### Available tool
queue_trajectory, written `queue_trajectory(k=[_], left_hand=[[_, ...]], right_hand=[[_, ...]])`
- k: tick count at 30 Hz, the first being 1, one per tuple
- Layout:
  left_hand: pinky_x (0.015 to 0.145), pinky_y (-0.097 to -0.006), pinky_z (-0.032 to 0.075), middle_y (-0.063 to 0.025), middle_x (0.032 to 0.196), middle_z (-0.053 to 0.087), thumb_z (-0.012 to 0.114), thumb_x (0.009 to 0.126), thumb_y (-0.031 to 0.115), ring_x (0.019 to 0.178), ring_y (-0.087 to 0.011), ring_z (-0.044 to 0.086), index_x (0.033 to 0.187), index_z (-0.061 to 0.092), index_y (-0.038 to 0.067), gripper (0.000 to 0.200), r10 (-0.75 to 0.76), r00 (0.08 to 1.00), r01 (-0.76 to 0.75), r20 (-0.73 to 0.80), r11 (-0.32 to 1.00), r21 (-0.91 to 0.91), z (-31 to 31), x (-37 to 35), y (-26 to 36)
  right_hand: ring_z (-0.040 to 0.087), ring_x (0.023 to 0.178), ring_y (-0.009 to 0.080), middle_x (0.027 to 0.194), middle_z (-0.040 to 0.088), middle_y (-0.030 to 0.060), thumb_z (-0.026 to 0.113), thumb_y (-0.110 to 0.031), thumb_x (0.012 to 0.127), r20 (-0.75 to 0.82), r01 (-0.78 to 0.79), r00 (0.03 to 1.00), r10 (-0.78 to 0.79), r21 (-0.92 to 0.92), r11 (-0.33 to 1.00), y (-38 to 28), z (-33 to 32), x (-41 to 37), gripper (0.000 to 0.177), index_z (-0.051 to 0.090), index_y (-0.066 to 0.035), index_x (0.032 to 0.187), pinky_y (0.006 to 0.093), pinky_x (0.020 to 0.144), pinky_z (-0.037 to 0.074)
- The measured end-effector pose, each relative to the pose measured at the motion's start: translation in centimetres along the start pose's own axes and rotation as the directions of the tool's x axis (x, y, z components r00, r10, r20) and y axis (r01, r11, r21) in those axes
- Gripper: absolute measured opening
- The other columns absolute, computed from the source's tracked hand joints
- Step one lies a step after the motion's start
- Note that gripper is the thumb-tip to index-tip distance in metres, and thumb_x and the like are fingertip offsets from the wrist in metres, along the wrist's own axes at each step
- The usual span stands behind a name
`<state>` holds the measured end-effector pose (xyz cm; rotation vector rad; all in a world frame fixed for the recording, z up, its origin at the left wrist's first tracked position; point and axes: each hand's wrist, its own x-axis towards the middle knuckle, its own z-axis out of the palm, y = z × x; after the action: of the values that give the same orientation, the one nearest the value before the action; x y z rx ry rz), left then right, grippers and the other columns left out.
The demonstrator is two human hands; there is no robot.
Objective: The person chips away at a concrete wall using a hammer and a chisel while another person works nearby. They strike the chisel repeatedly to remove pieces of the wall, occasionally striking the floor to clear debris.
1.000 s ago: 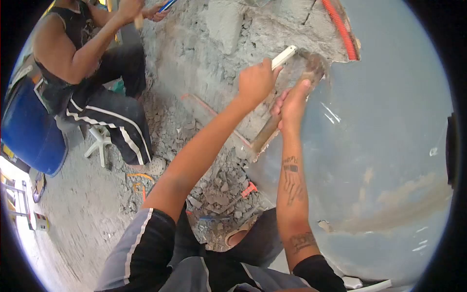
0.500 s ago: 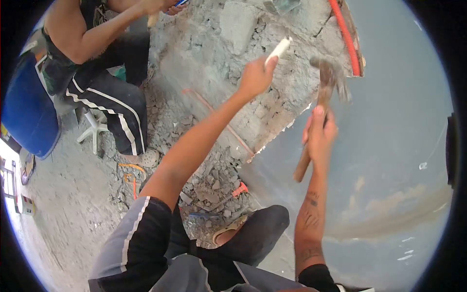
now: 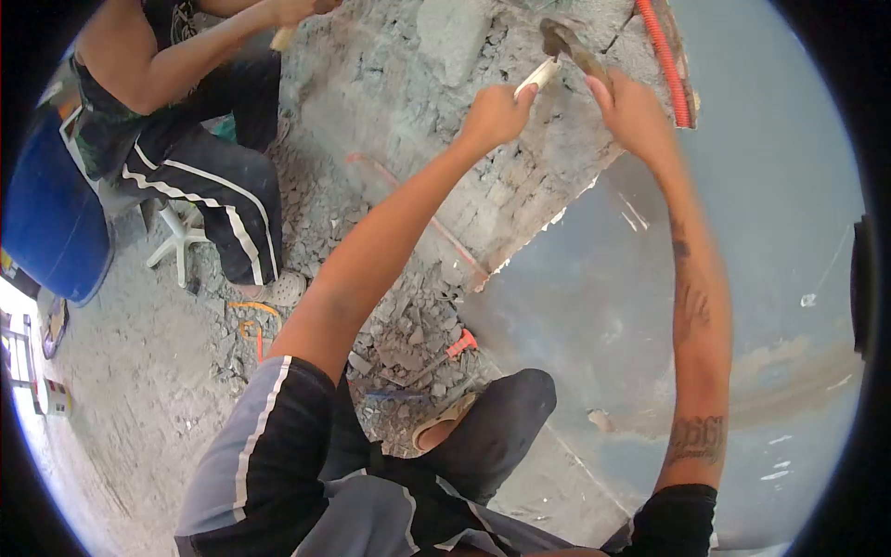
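Note:
My left hand [image 3: 497,116] is closed around a chisel with a cream-coloured handle [image 3: 536,80], held at a slant against the rough, broken concrete wall [image 3: 529,176]. Its blade end is hidden behind my fingers. In my right hand [image 3: 636,111] is a hammer [image 3: 583,56], gripped by its wooden handle. The hammer's head is right at the upper end of the chisel. An orange corrugated conduit [image 3: 663,65] runs along the broken area, just right of the hammer.
Grey painted wall [image 3: 770,204] borders the broken patch. Below lies concrete rubble [image 3: 399,343] with an orange-handled tool [image 3: 461,343] on it. At upper left a co-worker [image 3: 176,121] sits close by, near a blue barrel [image 3: 56,204]. A thin pinkish pipe [image 3: 413,213] crosses the concrete.
My right hand has swung the hammer up and left, from over the grey wall to the chisel's end. My left hand has shifted slightly, still holding the chisel.

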<state>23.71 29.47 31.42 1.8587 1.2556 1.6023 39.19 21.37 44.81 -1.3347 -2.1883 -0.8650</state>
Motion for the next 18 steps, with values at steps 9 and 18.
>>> queue_trajectory(k=[9, 18], left_hand=[[0.075, -0.0505, 0.050, -0.0306, 0.084, 0.065, 0.048, 0.093, 0.048, 0.083, -0.0453, 0.064, 0.089, 0.068, -0.008, 0.060, 0.000, 0.999, 0.001, 0.035, 0.999, -0.038, -0.4, 0.3, -0.5], [0.086, -0.0481, 0.048, -0.0332, 0.104, 0.063, 0.046, 0.093, 0.051, 0.101, -0.0447, 0.061, 0.104, 0.064, -0.012, 0.066, -0.069, 0.971, 0.011, 0.229, 0.969, 0.247, -1.6, 1.7, -1.9]], right_hand=[[0.063, 0.078, 0.0443, 0.081, 0.065, 0.0259, 0.051, -0.043, 0.095, -0.385, 0.002, 0.918, 0.094, 0.241, 0.971, -3.4, -1.8, 0.5, 0.046, 0.060, 0.002, 0.097, 0.0520, 0.068, 0.049], [0.061, 0.080, 0.0479, 0.081, 0.063, 0.0289, 0.052, -0.038, 0.096, 0.068, -0.147, 0.988, 0.141, 0.099, 0.984, -2.6, -4.4, -1.1, 0.044, 0.058, 0.006, 0.095, 0.0512, 0.071, 0.048]])
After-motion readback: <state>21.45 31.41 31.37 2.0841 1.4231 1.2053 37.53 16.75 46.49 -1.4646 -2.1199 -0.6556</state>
